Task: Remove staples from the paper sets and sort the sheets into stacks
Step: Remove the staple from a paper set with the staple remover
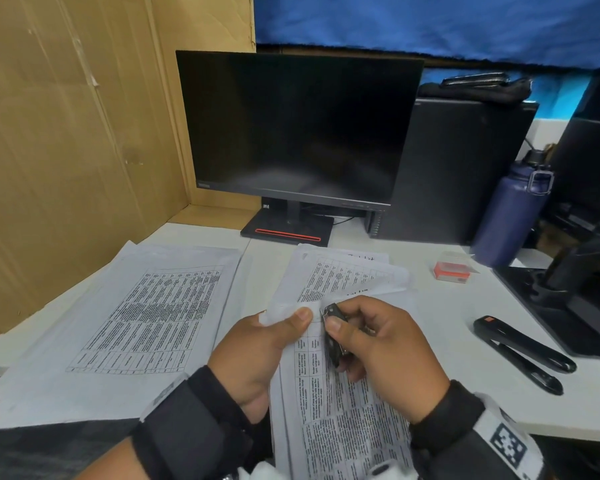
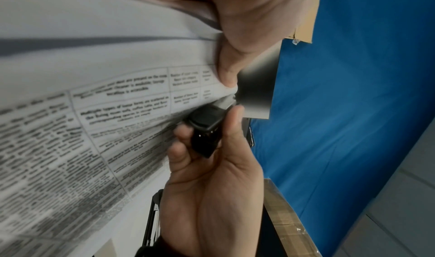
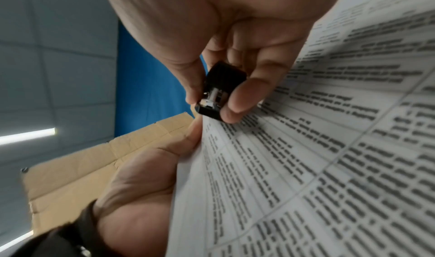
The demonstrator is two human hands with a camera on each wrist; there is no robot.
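Stapled set of white printed table sheets [image 1: 329, 393] is held above the white desk's [image 1: 465, 327] near edge. Left hand [image 1: 257, 351] pinches its top corner; right hand [image 1: 378, 348] pinches a small black staple remover [image 1: 335, 332] there. Staple extraction appears under way; next, pull squarely, avoiding tearing.

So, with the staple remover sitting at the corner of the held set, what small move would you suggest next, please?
Probably squeeze the staple remover and ease it away from the corner. The right hand already has its tip at the paper set corner, and the left hand pinches the sheets right beside it.
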